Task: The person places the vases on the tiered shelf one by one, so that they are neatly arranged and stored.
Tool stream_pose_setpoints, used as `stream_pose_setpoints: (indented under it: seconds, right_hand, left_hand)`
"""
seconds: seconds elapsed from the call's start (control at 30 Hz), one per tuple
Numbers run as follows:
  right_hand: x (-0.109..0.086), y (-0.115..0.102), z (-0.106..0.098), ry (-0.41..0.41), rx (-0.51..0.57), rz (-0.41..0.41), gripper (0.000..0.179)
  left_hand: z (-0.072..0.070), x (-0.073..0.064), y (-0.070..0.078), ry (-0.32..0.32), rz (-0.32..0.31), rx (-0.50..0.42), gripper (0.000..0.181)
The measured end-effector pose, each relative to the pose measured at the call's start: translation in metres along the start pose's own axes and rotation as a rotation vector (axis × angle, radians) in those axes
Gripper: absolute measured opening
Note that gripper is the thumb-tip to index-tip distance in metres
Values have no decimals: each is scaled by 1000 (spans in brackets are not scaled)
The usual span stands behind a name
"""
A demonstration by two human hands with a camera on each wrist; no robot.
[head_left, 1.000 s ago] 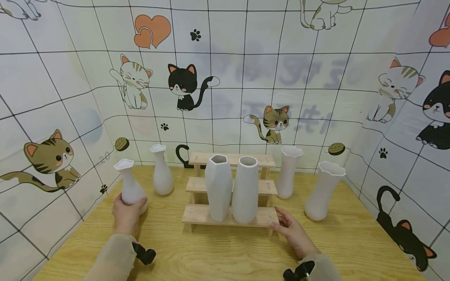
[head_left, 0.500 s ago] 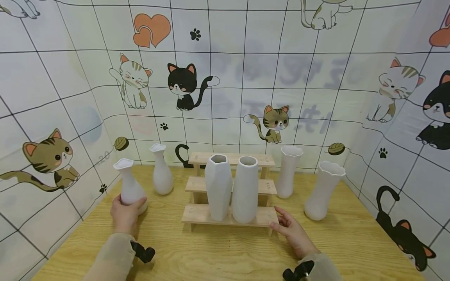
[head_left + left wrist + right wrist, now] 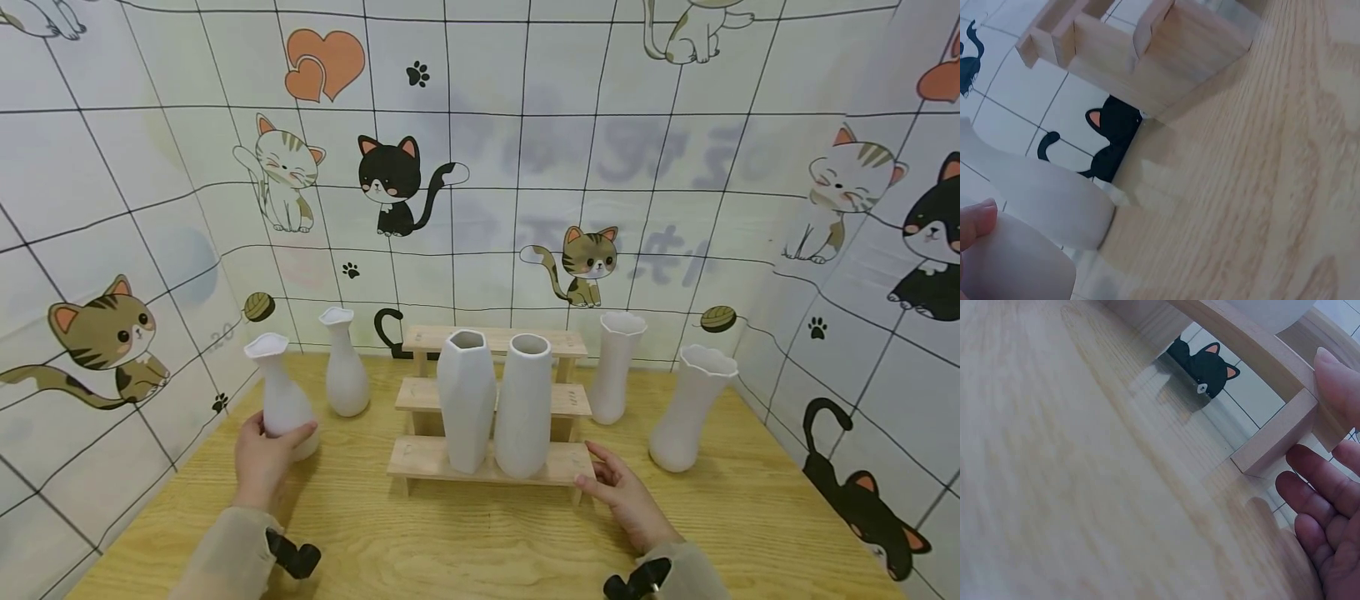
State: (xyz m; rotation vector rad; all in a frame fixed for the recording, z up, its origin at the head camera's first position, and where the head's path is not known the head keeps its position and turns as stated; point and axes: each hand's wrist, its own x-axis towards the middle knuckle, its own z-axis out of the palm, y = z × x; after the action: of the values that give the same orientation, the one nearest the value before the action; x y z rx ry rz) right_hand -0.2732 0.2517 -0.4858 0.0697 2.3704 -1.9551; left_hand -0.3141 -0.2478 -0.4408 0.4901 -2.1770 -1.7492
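My left hand [image 3: 261, 468] grips the lower body of a white vase [image 3: 287, 404] with a slim neck and wavy rim, at the left of the table. In the left wrist view, a fingertip [image 3: 985, 215] rests on this vase, close to a similar vase behind it. At the centre stands a three-tier wooden stand [image 3: 420, 454]. My right hand [image 3: 626, 498] holds the right end of its lowest step; in the right wrist view the thumb [image 3: 1335, 378] lies on the board, with bent fingers [image 3: 1319, 475] by the leg. A faceted vase [image 3: 467, 408] and a smooth tapered vase [image 3: 524, 408] stand upright on the lowest step.
Another slim-necked vase [image 3: 347, 375] stands at the back left. To the stand's right are two flared vases with wavy rims, one at the back [image 3: 617, 371] and one nearer [image 3: 686, 412]. Cat-patterned sheeting [image 3: 480, 167] encloses the wooden table [image 3: 480, 550] at the back and sides.
The vase in my left hand has risen slightly and shifted a little to the right within the last half second. My right hand and the stand have stayed put.
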Motion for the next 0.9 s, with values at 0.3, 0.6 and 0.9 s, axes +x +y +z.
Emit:
stream_pose_setpoints:
  seconds: [0.3, 0.6, 0.9]
  right_hand:
    - [0, 1, 0, 1, 12, -8, 68]
    - [0, 0, 1, -3, 8, -15, 69]
    - [0, 1, 1, -3, 13, -22, 68]
  left_hand:
    - [3, -14, 23, -154, 25, 29, 106]
    - [15, -28, 51, -309, 52, 15, 105]
    - [29, -29, 73, -396, 115, -13, 92]
